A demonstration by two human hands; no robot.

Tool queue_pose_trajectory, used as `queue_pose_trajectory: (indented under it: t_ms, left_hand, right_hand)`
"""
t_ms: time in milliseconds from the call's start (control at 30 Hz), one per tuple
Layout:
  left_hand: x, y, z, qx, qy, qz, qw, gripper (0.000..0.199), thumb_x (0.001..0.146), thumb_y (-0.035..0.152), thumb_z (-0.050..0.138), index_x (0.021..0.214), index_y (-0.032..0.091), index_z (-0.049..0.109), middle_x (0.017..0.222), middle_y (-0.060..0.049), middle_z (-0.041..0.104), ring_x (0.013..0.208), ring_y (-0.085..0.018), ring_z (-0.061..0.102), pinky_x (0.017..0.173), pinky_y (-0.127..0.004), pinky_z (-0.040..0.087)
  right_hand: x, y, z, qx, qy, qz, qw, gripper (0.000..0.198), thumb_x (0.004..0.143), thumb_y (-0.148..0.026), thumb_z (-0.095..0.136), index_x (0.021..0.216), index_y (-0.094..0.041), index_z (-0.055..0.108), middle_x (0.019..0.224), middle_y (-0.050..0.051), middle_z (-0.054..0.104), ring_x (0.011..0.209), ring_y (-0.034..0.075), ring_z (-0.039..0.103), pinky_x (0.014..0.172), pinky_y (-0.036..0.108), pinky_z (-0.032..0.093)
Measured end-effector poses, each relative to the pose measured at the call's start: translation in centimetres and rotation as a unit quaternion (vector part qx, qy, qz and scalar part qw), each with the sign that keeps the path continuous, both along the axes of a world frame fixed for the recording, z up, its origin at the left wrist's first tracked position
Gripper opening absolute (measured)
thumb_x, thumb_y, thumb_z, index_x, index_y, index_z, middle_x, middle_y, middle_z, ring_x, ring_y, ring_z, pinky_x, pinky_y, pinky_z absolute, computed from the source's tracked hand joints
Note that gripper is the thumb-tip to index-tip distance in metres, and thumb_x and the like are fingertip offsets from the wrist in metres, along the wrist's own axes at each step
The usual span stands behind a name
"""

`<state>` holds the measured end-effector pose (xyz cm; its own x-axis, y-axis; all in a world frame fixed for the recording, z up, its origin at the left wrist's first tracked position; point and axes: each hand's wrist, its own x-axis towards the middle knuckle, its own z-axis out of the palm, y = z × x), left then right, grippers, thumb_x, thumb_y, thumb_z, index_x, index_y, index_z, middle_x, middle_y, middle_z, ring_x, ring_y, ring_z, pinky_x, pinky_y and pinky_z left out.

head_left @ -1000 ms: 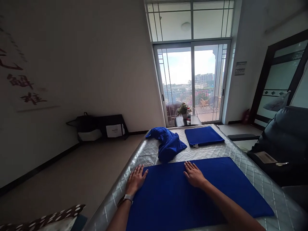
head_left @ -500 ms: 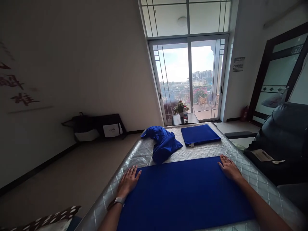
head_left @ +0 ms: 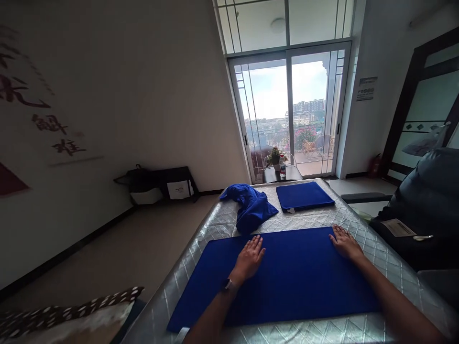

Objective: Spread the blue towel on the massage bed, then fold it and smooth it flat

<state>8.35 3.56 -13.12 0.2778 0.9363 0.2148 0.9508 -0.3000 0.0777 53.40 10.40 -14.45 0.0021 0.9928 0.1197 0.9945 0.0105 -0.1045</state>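
A flat blue cloth (head_left: 294,277) lies spread on a silvery quilted mattress (head_left: 201,267), with a white tag at its near left corner. My left hand (head_left: 249,258), a watch on its wrist, is over the cloth left of its middle, fingers stretched out. On the far right corner of the cloth rests my right hand (head_left: 346,242), its fingers flat. Beyond, a crumpled blue cloth (head_left: 253,210) touches the far edge of the flat one. Right of that lies a neatly folded blue cloth (head_left: 304,196) with a small white tag.
A small table (head_left: 294,176) with a plant (head_left: 275,156) and a bottle (head_left: 282,167) stands past the mattress, before glass sliding doors. At right is a dark armchair (head_left: 426,191) holding a card (head_left: 398,228). A patterned cushion (head_left: 82,315) sits lower left.
My left hand has moved right, from the far left corner of the flat cloth toward its middle. My right hand stays at the far right corner. The view has shifted slightly left.
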Motion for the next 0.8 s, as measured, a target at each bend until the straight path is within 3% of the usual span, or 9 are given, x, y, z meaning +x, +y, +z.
queue_pose_trajectory:
  t_ms: [67,167,233,333,400,533,667,800]
  left_hand:
    - [2.0,-1.1,-0.5,-0.018,-0.012,-0.043,0.999,0.06,0.105,0.05,0.027,0.158,0.02,0.033,0.164,-0.01,0.031,0.153,-0.023,0.026,0.125,-0.048,0.028]
    - [3.0,-2.4,-0.5,-0.041,-0.029,-0.046,0.998,0.065,0.105,0.053,0.023,0.159,0.017,0.028,0.165,-0.012,0.026,0.154,-0.025,0.022,0.126,-0.05,0.025]
    - [2.8,-2.8,-0.1,-0.053,-0.032,-0.036,0.997,0.065,0.106,0.052,0.02,0.159,0.015,0.028,0.165,-0.012,0.026,0.154,-0.024,0.021,0.127,-0.048,0.023]
    - [1.8,-3.1,0.4,-0.059,-0.028,-0.03,0.997,0.064,0.106,0.049,0.019,0.158,0.013,0.029,0.164,-0.014,0.029,0.153,-0.025,0.023,0.126,-0.049,0.024]
    - [0.3,-3.4,0.5,-0.058,-0.022,-0.03,0.998,0.064,0.106,0.05,0.021,0.158,0.014,0.029,0.163,-0.015,0.029,0.153,-0.026,0.026,0.124,-0.052,0.027]
    - [-5.3,-5.7,0.1,-0.069,-0.006,0.011,0.998,0.065,0.104,0.055,0.027,0.159,0.02,0.029,0.164,-0.014,0.027,0.153,-0.028,0.024,0.124,-0.055,0.026]
    - [-11.8,-10.1,-0.5,-0.103,0.022,0.117,0.988,0.07,0.103,0.057,0.024,0.159,0.017,0.024,0.165,-0.01,0.017,0.155,-0.027,0.013,0.126,-0.054,0.018]
    - [-14.4,-12.8,-0.6,-0.123,0.004,0.183,0.975,0.075,0.101,0.062,0.017,0.159,0.015,0.01,0.166,-0.006,0.007,0.155,-0.026,0.009,0.127,-0.054,0.015]
  right_hand:
    - [-0.5,-0.5,1.1,0.002,-0.006,-0.006,1.0,0.071,0.096,-0.043,0.021,0.156,-0.007,0.033,0.164,0.013,0.029,0.153,0.025,0.021,0.125,0.047,0.014]
    - [-2.9,-1.6,2.7,0.022,-0.016,-0.006,1.0,0.068,0.095,-0.03,0.02,0.154,0.001,0.034,0.162,0.019,0.028,0.154,0.028,0.016,0.125,0.051,0.007]
    - [-6.0,-2.7,3.4,0.034,-0.019,0.021,0.999,0.066,0.095,-0.025,0.018,0.154,0.002,0.033,0.162,0.019,0.028,0.154,0.027,0.015,0.125,0.049,0.004]
    - [-12.7,-4.9,3.7,0.031,-0.015,0.105,0.994,0.065,0.099,-0.033,0.019,0.156,-0.007,0.035,0.162,0.012,0.031,0.153,0.021,0.021,0.126,0.041,0.009]
    - [-17.5,-6.5,3.7,0.015,0.002,0.178,0.984,0.066,0.101,-0.042,0.017,0.157,-0.012,0.035,0.164,0.006,0.029,0.153,0.018,0.021,0.125,0.036,0.013]
    - [-23.7,-8.9,3.8,-0.047,0.084,0.274,0.957,0.077,0.102,-0.057,0.013,0.159,-0.007,0.024,0.166,0.011,0.019,0.155,0.022,0.012,0.126,0.042,0.009]
    - [-25.1,-9.6,3.5,-0.063,0.102,0.255,0.96,0.079,0.101,-0.06,0.015,0.16,-0.008,0.019,0.167,0.01,0.014,0.156,0.023,0.008,0.127,0.043,0.005]
    - [-25.1,-9.5,3.1,-0.067,0.11,0.246,0.961,0.076,0.101,-0.058,0.016,0.16,-0.011,0.02,0.167,0.008,0.015,0.155,0.022,0.008,0.127,0.043,0.004]
